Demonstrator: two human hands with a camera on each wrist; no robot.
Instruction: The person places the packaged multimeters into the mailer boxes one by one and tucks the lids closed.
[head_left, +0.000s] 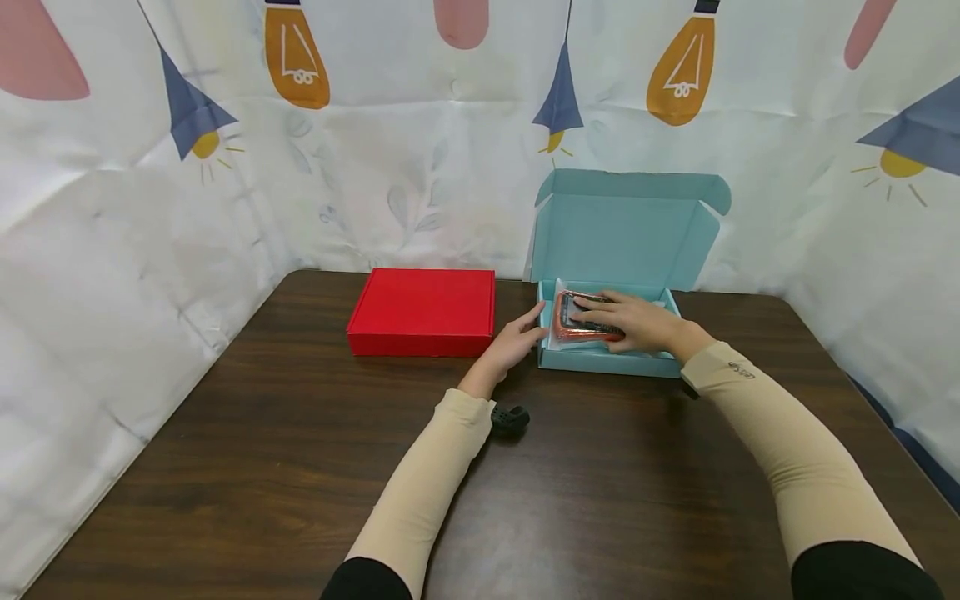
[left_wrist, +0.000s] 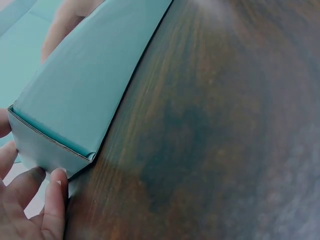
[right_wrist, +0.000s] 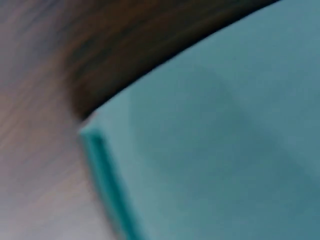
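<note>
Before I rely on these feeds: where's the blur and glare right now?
Head view: mostly crisp, pale sheen on the table between the sleeves; left wrist: blue box's near corner fairly clear, hazy glare at lower right; right wrist: everything blurred, box edges soft.

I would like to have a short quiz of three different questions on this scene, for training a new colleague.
1. Which hand lies over the packaged item in the open teal box: A) left, B) right?
2. Complete: in the head view, the red box stands to the ____ of the teal box.
3. True or false: the lid of the red box stands raised.

Key: 1. B, the right hand. 2. Left. 3. False; it is closed.
</note>
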